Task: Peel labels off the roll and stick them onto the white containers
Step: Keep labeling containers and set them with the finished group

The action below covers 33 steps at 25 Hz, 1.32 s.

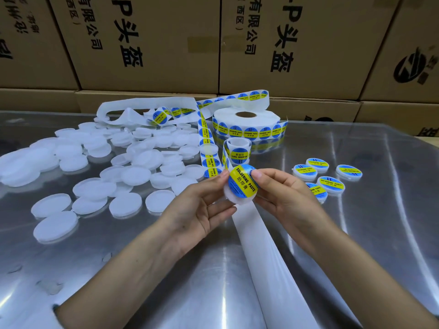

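Pinching white container [231,197] in both hands' grip (left hand [199,207], right hand [285,193]), label [242,181] on lid

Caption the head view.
Both hands press a blue-yellow round label onto a white round container.

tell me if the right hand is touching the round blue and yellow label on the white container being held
Touching. The head view shows the right hand with its thumb tip pressed on the upper edge of the round blue and yellow label.

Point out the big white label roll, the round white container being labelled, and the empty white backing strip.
Label roll [245,119], head view: white top face.
Container being labelled [230,195], head view: bare white edge.
Backing strip [263,252], head view: mid-length.
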{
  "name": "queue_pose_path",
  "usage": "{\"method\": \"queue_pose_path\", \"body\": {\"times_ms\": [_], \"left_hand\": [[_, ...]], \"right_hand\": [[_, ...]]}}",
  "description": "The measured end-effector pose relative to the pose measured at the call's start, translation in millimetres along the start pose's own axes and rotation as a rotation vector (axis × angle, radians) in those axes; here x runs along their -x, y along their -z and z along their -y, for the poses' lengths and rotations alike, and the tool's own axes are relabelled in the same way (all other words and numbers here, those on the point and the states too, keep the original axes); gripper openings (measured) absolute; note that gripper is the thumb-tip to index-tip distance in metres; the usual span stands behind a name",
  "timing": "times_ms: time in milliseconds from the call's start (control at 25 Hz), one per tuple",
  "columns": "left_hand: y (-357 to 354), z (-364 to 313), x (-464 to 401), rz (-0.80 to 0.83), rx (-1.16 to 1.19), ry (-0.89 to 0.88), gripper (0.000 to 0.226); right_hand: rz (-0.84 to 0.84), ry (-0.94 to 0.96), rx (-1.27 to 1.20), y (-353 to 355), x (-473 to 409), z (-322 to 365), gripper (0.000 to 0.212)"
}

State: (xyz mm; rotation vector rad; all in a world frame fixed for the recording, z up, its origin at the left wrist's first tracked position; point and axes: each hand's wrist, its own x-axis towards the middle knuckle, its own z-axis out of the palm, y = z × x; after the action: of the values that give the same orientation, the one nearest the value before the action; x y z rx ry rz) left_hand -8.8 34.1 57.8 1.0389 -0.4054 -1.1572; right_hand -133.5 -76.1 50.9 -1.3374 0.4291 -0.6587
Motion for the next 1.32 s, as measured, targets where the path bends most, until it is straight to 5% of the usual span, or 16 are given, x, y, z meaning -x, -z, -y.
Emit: {"method": "queue_pose_path", "body": {"times_ms": [240, 720, 880, 1080, 1200, 1320], "left_hand": [[-3.7, 0.8, 3.0, -0.016, 0.028, 0.017, 0.011], [-8.5, 2.7, 6.2, -0.002, 0.031, -0.001, 0.015], [-10.8, 3.1, 8.3, -0.001, 0.067, -0.005, 0.012], [-11.5, 0.6, 10.6, -0.019, 0.102, -0.015, 0.025], [-11.0, -0.8, 10.9, -0.034, 0.087, -0.028, 0.022], [-14.5, 1.1, 13.5, 0.026, 0.038, -0.047, 0.018]], "right_hand": [[-0.011, -0.001, -0.016, 1.4, -0.9, 0.6, 0.024], [-0.061, 0.031, 0.007, -1.5, -0.5, 2.6, 0.023], [-0.134, 0.244, 0.2, -6.6, -1.0, 1.5, 0.005], [-0.169, 0.418, 0.465, -9.8, 1.7, -2.6, 0.02], [-0.172, 0.332, 0.471, -7.1, 1.6, 1.2, 0.075], [-0.115, 0.351, 0.37, -11.9, 4.3, 4.4, 0.049]]}}
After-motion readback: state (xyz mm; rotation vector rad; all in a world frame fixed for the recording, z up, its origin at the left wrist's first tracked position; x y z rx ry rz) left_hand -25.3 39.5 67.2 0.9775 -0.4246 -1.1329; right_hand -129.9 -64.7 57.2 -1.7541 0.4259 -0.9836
